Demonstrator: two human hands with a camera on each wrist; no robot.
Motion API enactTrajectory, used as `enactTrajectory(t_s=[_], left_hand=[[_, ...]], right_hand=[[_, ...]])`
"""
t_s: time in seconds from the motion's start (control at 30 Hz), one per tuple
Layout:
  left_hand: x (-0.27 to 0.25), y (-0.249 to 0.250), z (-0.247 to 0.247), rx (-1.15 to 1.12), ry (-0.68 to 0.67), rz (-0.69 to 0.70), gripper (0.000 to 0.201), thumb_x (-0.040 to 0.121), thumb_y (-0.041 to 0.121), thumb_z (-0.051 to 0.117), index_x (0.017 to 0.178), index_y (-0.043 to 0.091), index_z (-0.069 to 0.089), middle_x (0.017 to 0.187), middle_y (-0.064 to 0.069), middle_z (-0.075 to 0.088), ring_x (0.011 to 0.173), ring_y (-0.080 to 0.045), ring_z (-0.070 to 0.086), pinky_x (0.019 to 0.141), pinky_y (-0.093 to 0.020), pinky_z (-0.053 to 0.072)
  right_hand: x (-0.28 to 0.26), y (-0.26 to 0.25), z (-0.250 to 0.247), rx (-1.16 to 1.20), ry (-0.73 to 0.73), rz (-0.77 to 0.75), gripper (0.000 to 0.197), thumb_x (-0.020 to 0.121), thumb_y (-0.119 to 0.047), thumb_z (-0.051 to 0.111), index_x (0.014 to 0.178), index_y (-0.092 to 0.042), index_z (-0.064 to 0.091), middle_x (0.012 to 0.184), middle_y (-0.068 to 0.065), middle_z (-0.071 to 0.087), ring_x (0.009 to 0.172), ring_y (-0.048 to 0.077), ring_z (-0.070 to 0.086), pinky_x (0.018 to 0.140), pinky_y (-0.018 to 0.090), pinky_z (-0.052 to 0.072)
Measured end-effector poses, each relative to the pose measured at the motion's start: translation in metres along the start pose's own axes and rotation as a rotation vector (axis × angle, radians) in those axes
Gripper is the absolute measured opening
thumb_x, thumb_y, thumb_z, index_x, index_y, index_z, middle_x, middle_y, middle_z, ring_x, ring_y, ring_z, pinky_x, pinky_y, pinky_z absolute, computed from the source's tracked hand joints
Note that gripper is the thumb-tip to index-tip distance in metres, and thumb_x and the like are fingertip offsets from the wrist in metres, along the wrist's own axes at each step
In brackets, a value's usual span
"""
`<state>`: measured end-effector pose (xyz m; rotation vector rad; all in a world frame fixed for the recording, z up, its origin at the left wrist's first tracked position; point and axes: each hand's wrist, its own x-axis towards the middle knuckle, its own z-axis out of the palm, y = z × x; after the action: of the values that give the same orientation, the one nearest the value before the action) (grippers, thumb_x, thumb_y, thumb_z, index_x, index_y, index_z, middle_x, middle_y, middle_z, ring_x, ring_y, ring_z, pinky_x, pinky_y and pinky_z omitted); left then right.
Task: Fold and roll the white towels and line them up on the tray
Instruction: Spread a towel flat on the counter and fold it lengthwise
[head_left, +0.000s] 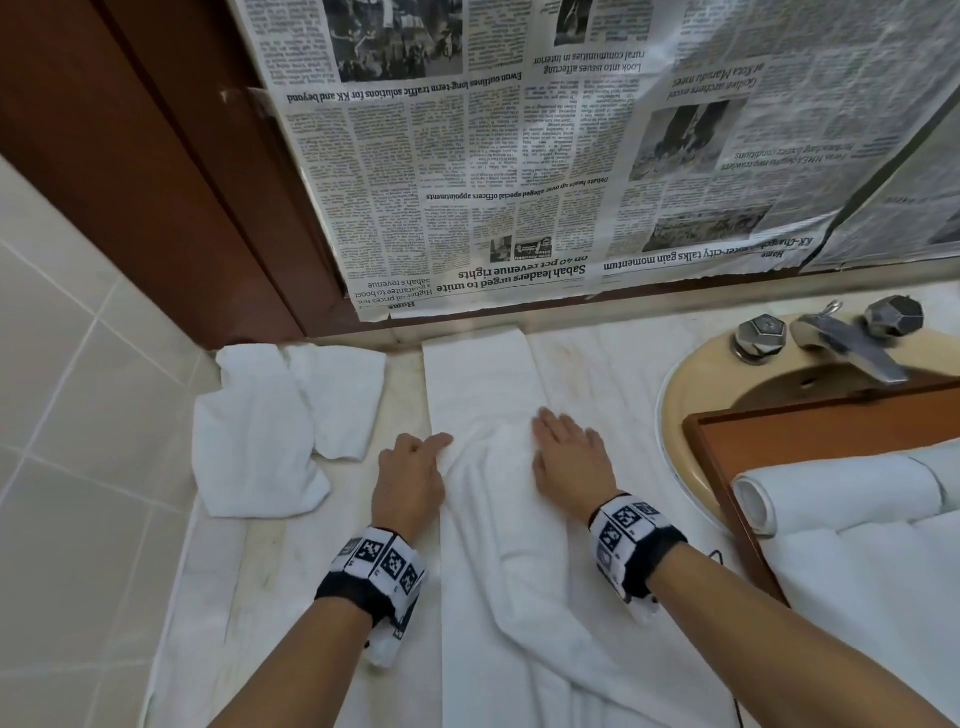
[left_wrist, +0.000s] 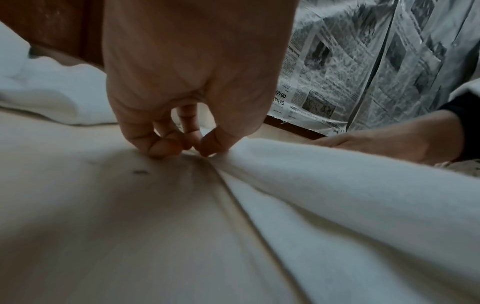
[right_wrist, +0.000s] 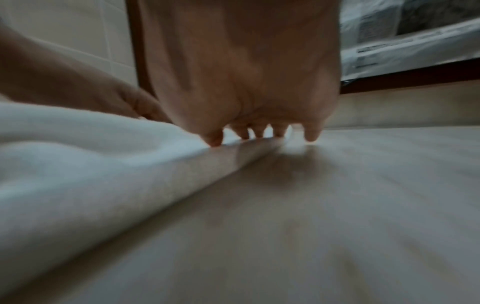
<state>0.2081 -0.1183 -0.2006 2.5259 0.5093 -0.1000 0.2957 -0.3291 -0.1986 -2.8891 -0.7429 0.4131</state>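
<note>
While a crumpled spare towel (head_left: 260, 431) is waiting at the left of the frame, the left hand (head_left: 410, 478) is pinching the long white towel (head_left: 483, 395) in the middle, and the right hand (head_left: 569, 457) is pressing flat fingers on it. Folding looks underway; rolling toward the tray (head_left: 727, 467), lower right, probably comes next.

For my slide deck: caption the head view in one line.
Left hand pinches and right hand presses a long towel on the counter; rolled towel waits on the tray.
</note>
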Motion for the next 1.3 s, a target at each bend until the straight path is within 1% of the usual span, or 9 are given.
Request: enactTrajectory(t_s=[0.1,0.27,0.37,0.5,0.6,0.7,0.97,1.17,1.3], left_hand=[[-0.001,0.011,0.004,0.017,0.100,-0.007,0.042,0.102,0.023,0.042,0.142,0.031,0.049,0.144,0.001,0.039,0.126,-0.028,0.039,0.098,-0.043,0.041],[0.014,0.022,0.020,0.307,-0.086,0.056,0.057,0.100,0.046,0.007,0.157,0.043,0.007,0.166,0.019,-0.001,0.153,-0.023,0.003,0.113,-0.054,0.018],[0.023,0.003,0.015,0.348,-0.126,-0.005,0.054,0.104,0.053,0.008,0.156,0.048,-0.005,0.163,0.024,-0.012,0.154,-0.021,-0.010,0.118,-0.057,0.005],[0.030,-0.016,-0.001,0.275,-0.060,-0.092,0.054,0.104,0.052,0.015,0.156,0.047,0.002,0.165,0.021,-0.006,0.154,-0.024,-0.005,0.120,-0.056,0.002],[0.034,0.008,0.005,0.212,-0.062,0.012,0.052,0.106,0.049,0.016,0.156,0.047,0.005,0.165,0.022,-0.008,0.154,-0.021,-0.006,0.119,-0.057,0.005],[0.037,0.025,0.021,0.246,-0.098,0.041,0.052,0.106,0.047,0.013,0.156,0.045,0.002,0.164,0.023,-0.011,0.154,-0.021,-0.009,0.119,-0.061,0.003],[0.049,0.006,0.004,0.227,-0.065,-0.139,0.053,0.105,0.049,0.015,0.155,0.049,-0.002,0.165,0.020,-0.010,0.153,-0.027,-0.007,0.121,-0.057,0.003],[0.021,0.019,0.019,0.284,-0.162,-0.031,0.055,0.104,0.052,0.009,0.154,0.047,-0.014,0.160,0.023,-0.025,0.152,-0.024,-0.020,0.119,-0.061,-0.005],[-0.010,0.015,0.019,0.358,-0.206,-0.046,0.058,0.104,0.052,0.013,0.155,0.043,-0.014,0.162,0.018,-0.023,0.153,-0.025,-0.015,0.119,-0.060,0.000]], right_hand=[[0.009,-0.018,-0.002,0.128,0.251,-0.141,0.060,0.095,-0.035,0.025,0.133,0.000,0.056,0.144,0.019,0.052,0.132,0.035,0.050,0.108,0.049,0.040],[0.029,-0.042,0.008,0.070,-0.046,-0.237,0.073,0.096,-0.055,-0.005,0.160,-0.023,0.007,0.167,-0.007,0.000,0.154,0.017,0.000,0.124,0.046,0.005],[0.030,-0.016,0.010,0.024,-0.071,-0.171,0.059,0.103,-0.051,0.003,0.158,-0.032,-0.006,0.163,-0.015,-0.015,0.152,0.012,-0.013,0.123,0.046,-0.005],[0.025,0.012,0.002,0.025,-0.027,0.093,0.057,0.106,-0.040,0.010,0.160,-0.023,0.001,0.166,-0.010,-0.008,0.153,0.017,-0.008,0.123,0.048,-0.004],[0.031,-0.016,-0.001,0.098,0.071,-0.071,0.066,0.098,-0.041,0.002,0.158,-0.018,0.018,0.166,-0.003,0.009,0.154,0.020,0.003,0.123,0.051,0.007],[0.037,-0.039,0.010,0.091,-0.024,-0.222,0.072,0.095,-0.051,-0.011,0.159,-0.024,0.005,0.165,-0.009,-0.002,0.153,0.015,-0.004,0.124,0.047,0.001],[0.046,-0.003,0.004,0.076,-0.021,0.096,0.056,0.106,-0.040,0.006,0.159,-0.027,-0.006,0.164,-0.015,-0.015,0.153,0.017,-0.012,0.122,0.050,-0.006],[0.026,-0.022,0.014,0.049,-0.073,-0.109,0.080,0.086,-0.059,-0.018,0.158,-0.027,-0.007,0.160,-0.015,-0.021,0.151,0.013,-0.016,0.122,0.047,-0.008],[-0.012,-0.016,0.021,-0.003,0.017,-0.211,0.069,0.096,-0.049,0.011,0.157,-0.021,0.028,0.165,-0.002,0.018,0.151,0.022,0.017,0.118,0.052,0.015]])
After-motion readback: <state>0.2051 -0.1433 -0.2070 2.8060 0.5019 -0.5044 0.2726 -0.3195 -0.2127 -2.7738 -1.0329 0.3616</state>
